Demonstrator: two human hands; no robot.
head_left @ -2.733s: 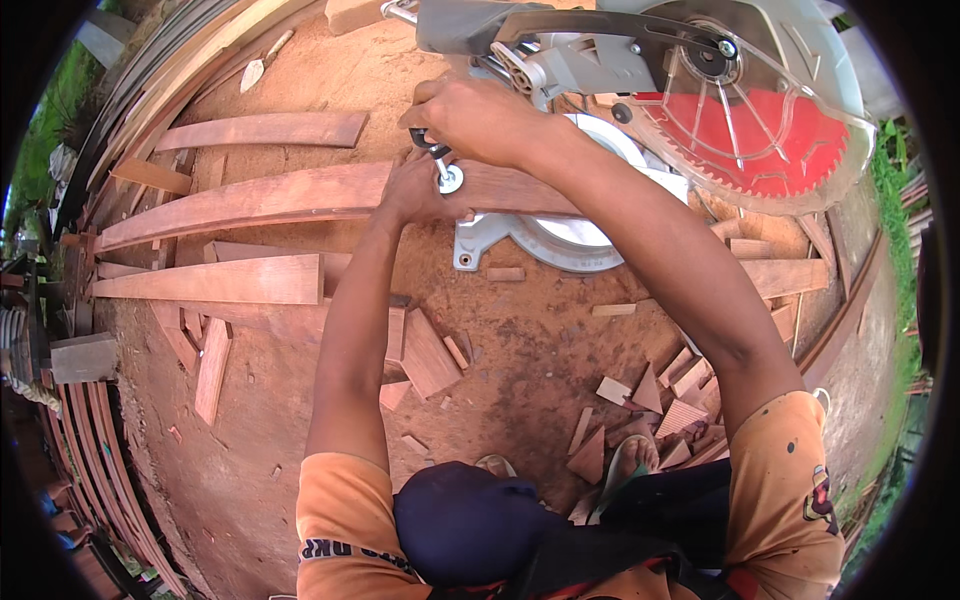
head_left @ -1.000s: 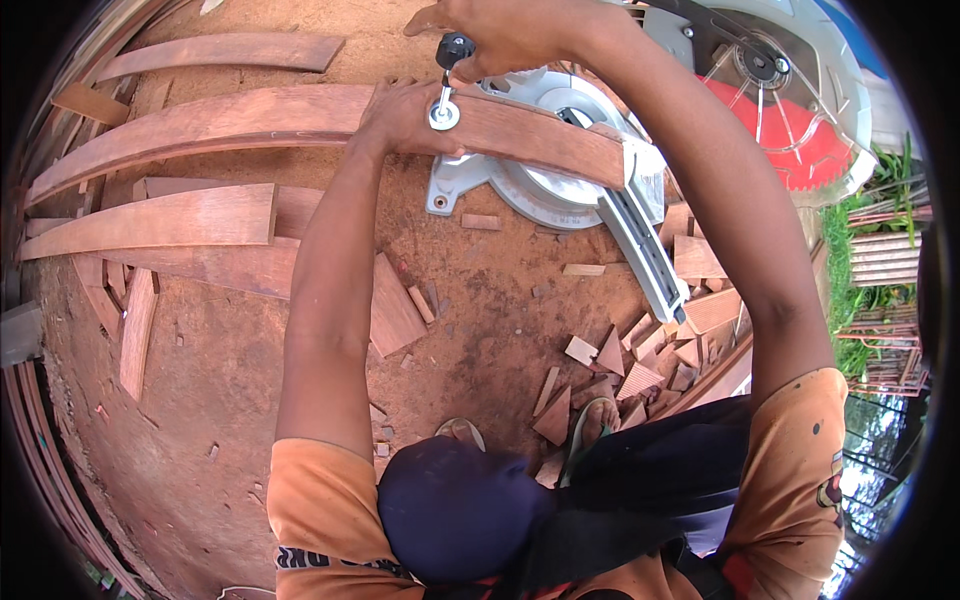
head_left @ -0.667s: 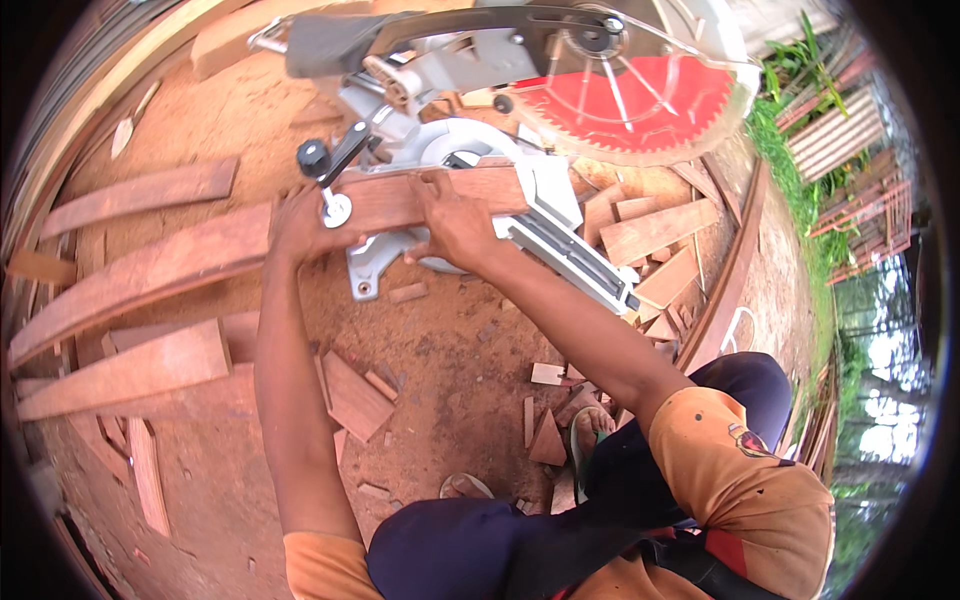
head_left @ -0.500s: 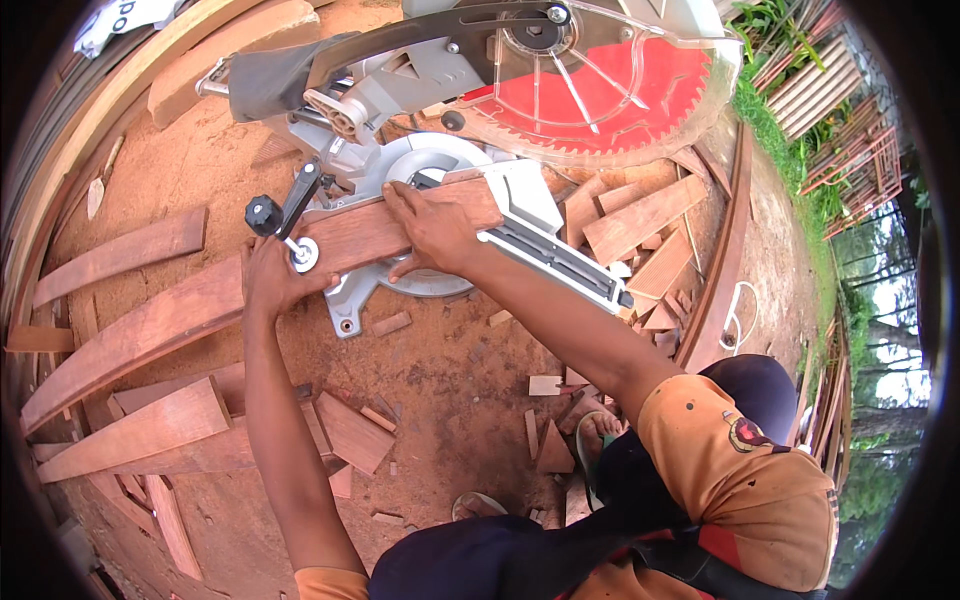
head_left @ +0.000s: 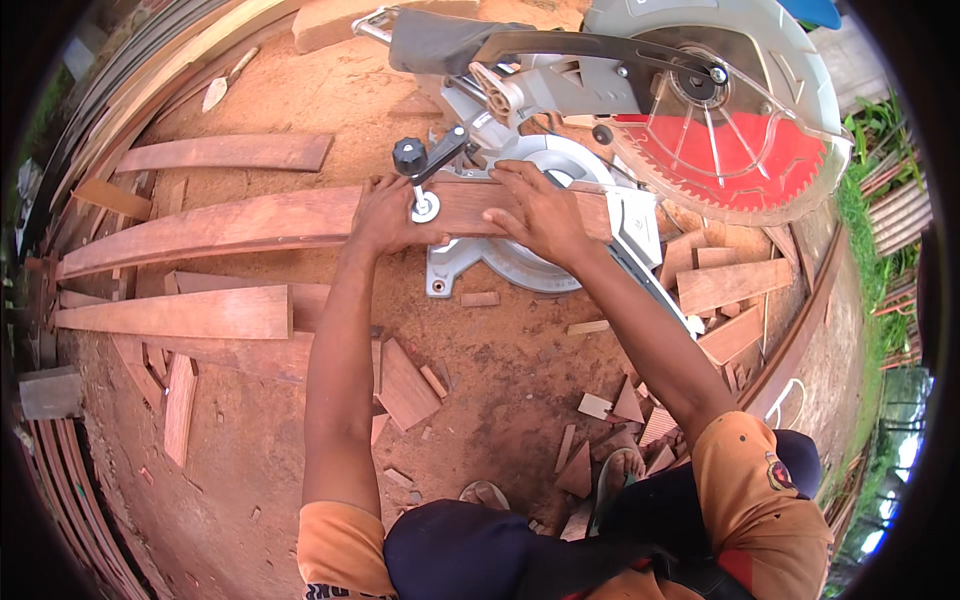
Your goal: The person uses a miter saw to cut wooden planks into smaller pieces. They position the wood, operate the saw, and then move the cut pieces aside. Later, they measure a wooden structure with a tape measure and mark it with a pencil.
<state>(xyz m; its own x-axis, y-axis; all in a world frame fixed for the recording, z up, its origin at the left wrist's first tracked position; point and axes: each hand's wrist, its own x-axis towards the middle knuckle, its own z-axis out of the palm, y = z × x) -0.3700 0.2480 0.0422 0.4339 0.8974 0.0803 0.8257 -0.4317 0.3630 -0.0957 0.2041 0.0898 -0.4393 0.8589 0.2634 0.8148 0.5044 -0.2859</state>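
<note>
A long reddish-brown wooden board point(head_left: 240, 232) lies across the base of a miter saw point(head_left: 548, 265), its right end over the saw table. My left hand point(head_left: 385, 218) grips the board just left of the hold-down clamp point(head_left: 411, 157), whose round pad is at the board's top face. My right hand point(head_left: 545, 215) holds the board near its right end, with fingers at the far edge and thumb over the top face. The saw head is raised, and its toothed blade point(head_left: 745, 170) shows red behind a clear guard, to the right of my right hand.
Several loose boards, one a pale tapered board point(head_left: 180, 313), lie at the left. Wood offcuts point(head_left: 733, 285) are heaped right of the saw, and smaller scraps point(head_left: 595, 405) lie near my feet. Long timbers point(head_left: 150, 75) line the far left. A dust bag point(head_left: 445, 42) hangs behind the saw.
The view has swung, so the saw and board appear farther right and more level. Both hands stay on the board; my right thumb has moved from the near edge onto the top face.
</note>
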